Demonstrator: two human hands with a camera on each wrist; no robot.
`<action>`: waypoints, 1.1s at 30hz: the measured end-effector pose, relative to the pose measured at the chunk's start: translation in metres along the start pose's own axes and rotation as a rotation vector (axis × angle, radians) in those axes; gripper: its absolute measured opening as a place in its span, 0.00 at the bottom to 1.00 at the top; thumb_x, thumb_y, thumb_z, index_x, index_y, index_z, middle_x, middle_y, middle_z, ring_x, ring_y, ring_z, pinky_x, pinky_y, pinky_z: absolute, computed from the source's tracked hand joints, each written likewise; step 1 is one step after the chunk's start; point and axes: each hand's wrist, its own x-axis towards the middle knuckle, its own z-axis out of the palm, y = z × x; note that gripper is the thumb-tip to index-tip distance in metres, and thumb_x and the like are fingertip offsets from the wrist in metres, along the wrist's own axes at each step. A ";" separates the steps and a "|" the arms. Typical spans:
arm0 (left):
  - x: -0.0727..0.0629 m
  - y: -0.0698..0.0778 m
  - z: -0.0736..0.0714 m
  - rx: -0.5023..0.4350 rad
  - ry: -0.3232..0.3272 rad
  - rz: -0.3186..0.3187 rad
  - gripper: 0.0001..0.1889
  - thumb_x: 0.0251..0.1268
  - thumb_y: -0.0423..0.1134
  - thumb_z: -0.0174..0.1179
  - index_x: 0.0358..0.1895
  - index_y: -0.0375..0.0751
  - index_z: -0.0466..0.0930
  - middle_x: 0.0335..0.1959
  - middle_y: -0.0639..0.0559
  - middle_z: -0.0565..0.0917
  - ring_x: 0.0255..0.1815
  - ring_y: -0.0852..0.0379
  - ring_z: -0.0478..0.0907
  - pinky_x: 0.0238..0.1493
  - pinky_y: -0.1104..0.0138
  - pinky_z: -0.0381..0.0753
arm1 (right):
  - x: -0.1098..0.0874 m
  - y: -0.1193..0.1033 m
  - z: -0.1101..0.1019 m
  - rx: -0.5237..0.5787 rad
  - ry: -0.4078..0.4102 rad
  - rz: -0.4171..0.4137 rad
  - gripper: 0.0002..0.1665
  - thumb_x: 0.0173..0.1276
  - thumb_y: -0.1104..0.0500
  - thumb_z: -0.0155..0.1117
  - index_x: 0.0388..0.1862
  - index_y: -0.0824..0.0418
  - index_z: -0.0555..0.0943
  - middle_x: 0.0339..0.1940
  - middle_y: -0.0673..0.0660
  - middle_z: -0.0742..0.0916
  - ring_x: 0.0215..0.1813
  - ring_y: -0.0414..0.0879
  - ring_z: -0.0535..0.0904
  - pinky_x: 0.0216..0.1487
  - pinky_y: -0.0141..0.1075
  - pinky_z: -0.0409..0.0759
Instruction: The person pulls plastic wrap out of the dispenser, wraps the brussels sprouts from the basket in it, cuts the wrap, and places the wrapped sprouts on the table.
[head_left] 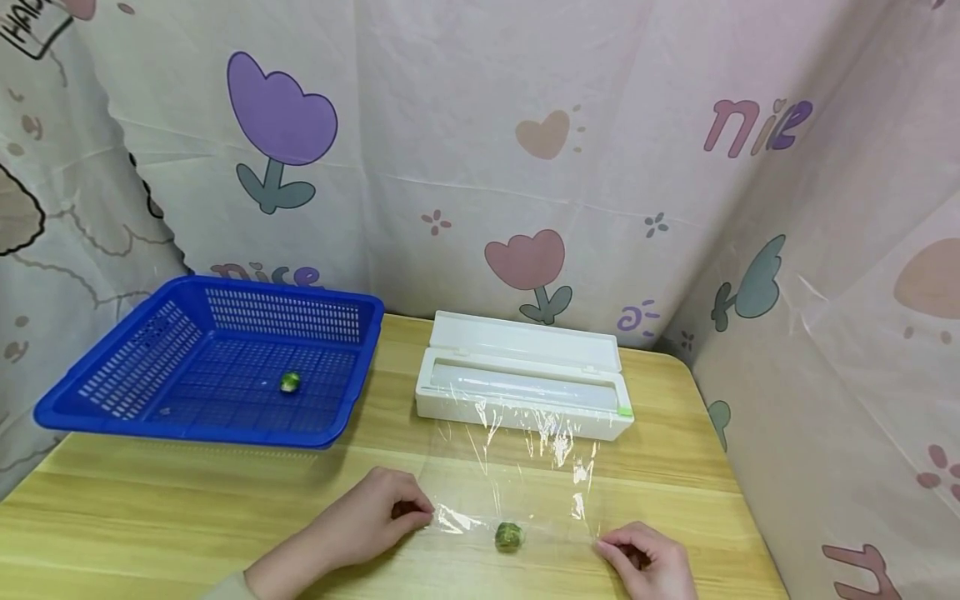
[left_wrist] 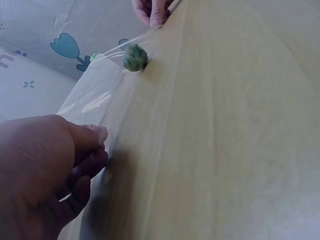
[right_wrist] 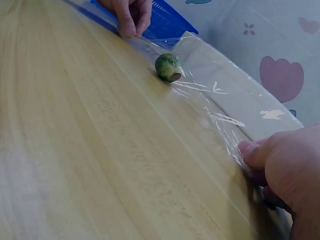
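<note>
A sheet of clear cling film (head_left: pixel 525 483) runs from a white dispenser box (head_left: pixel 517 414) toward the near side of the table. My left hand (head_left: pixel 378 515) pinches its near left corner between thumb and fingers. The near right corner is pinched by my right hand (head_left: pixel 648 560). Between the hands, by the film's near edge, sits a green Brussels sprout (head_left: pixel 508 537). In the right wrist view the sprout (right_wrist: pixel 167 67) shows its pale cut stem end. Whether it lies on or under the film I cannot tell.
A blue plastic basket (head_left: pixel 330 427) stands at the left, with another Brussels sprout (head_left: pixel 290 382) in it. The dispenser's lid (head_left: pixel 525 340) is raised at the back, and a film roll (head_left: pixel 525 385) shows inside. Patterned cloth (head_left: pixel 450 125) hangs behind the wooden table (head_left: pixel 187 500) and at its sides.
</note>
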 end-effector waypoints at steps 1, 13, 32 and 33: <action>0.000 0.000 0.001 0.009 0.002 0.006 0.06 0.68 0.33 0.72 0.39 0.51 0.92 0.35 0.70 0.85 0.37 0.72 0.80 0.39 0.70 0.83 | 0.000 0.002 0.000 0.000 0.000 -0.020 0.19 0.49 0.72 0.86 0.28 0.49 0.89 0.26 0.39 0.86 0.20 0.33 0.74 0.20 0.24 0.72; -0.001 0.002 0.001 -0.005 -0.018 0.016 0.12 0.65 0.29 0.73 0.36 0.56 0.89 0.34 0.71 0.82 0.34 0.72 0.76 0.34 0.73 0.81 | 0.000 0.003 0.000 0.029 -0.024 -0.007 0.21 0.51 0.77 0.83 0.32 0.51 0.91 0.29 0.47 0.89 0.28 0.36 0.83 0.25 0.25 0.79; 0.035 0.038 0.021 0.047 0.006 0.101 0.08 0.64 0.34 0.74 0.45 0.48 0.91 0.40 0.64 0.84 0.41 0.67 0.81 0.44 0.72 0.83 | 0.029 -0.031 0.030 0.231 -0.232 -0.426 0.22 0.56 0.80 0.75 0.48 0.64 0.87 0.43 0.56 0.88 0.39 0.42 0.85 0.40 0.29 0.85; 0.038 0.041 0.025 0.051 -0.006 0.112 0.09 0.64 0.34 0.74 0.46 0.48 0.91 0.40 0.64 0.85 0.41 0.68 0.81 0.45 0.73 0.83 | 0.030 -0.035 0.034 0.243 -0.257 -0.430 0.21 0.58 0.79 0.76 0.48 0.63 0.87 0.44 0.56 0.88 0.41 0.44 0.86 0.40 0.29 0.85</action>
